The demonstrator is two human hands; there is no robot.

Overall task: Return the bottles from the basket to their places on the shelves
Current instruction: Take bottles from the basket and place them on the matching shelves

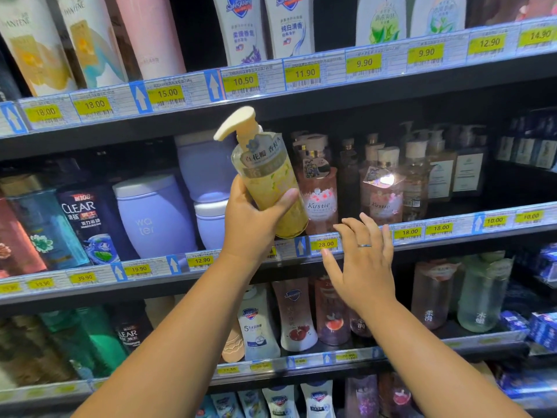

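Dark store shelves (301, 95) are packed with bottles; a yellow pump bottle (268, 179) is clamped by the left hand (250, 224), the right hand (364, 260) spread empty at 4 o'clock, lower rows blurred.

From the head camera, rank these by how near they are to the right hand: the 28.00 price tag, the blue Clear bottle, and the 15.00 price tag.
Measured from the right hand, which is open and empty:
1. 28.00 price tag, on the shelf edge at the fingertips.
2. Clear bottle, far left on the same shelf.
3. 15.00 price tag, up left on the shelf above.

pump bottle (268, 176) left of kustie bottles (319, 191)
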